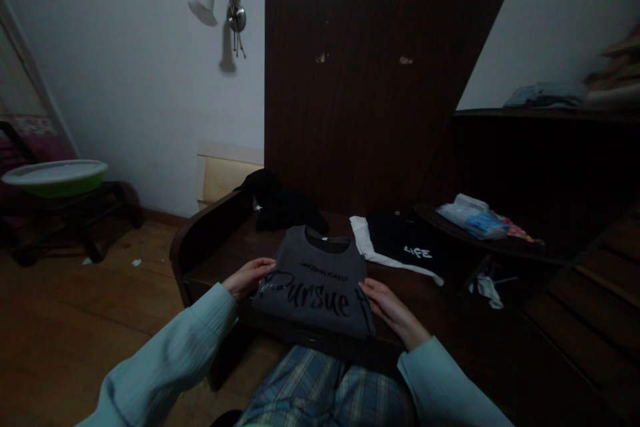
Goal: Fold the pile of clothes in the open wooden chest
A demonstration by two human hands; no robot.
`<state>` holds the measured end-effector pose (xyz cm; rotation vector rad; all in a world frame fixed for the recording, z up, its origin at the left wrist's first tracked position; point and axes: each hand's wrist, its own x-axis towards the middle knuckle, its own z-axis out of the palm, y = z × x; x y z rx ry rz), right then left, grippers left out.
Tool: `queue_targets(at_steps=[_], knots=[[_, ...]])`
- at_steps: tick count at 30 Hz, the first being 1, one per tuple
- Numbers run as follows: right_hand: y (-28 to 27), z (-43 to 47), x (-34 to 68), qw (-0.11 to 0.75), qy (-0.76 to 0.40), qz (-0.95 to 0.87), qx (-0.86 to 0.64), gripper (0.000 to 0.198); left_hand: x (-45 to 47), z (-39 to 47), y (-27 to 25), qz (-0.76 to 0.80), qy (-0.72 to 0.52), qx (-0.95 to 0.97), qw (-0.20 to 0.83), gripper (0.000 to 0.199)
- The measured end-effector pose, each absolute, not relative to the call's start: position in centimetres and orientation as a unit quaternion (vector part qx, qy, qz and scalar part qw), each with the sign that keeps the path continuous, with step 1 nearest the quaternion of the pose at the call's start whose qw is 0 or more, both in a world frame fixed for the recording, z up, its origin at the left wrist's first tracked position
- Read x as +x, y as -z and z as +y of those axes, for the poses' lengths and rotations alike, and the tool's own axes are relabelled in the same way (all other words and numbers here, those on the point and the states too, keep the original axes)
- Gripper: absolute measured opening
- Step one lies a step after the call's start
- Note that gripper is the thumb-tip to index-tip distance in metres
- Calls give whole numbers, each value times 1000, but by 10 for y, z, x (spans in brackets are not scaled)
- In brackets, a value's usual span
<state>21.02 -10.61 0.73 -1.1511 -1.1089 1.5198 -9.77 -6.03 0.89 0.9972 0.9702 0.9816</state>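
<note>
A dark grey T-shirt [320, 280], folded into a rough rectangle with black lettering facing up, lies at the front of the dark wooden bench [213, 257]. My left hand [250, 277] pinches its left edge between thumb and fingers. On the opposite edge, my right hand [385, 300] grips the cloth the same way. The shirt's neckline points away from me. Behind it to the right lies a folded black garment [395, 240] with white trim and white lettering. A heap of black clothing [285, 203] sits at the bench's back left.
A tall dark wooden panel [370, 80] stands behind the bench. To the right, plastic packets [473, 217] rest on a small shelf [545, 250]. A green basin [60, 183] sits on a low stand at left. A lamp [205, 3] is mounted on the wall.
</note>
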Motion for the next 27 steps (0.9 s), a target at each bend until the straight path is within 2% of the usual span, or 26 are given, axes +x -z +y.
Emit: queue_targets(at_steps=[5, 16, 18, 22, 27], knots=[[-5, -108, 207, 481, -566, -450, -496, 41, -96, -67, -10, 414, -466, 425, 657, 35], [0, -116, 207, 577, -474, -416, -519, 40, -90, -69, -2, 482, -571, 386, 540, 32], [-1, -119, 207, 562, -472, -435, -522, 39, -91, -70, -2, 480, -562, 391, 549, 33], [-7, -131, 214, 474, -482, -520, -523, 37, -94, -73, -4, 470, -518, 416, 581, 39], [-12, -144, 221, 380, -488, -620, -483, 34, -94, -70, -5, 468, -499, 461, 565, 49]])
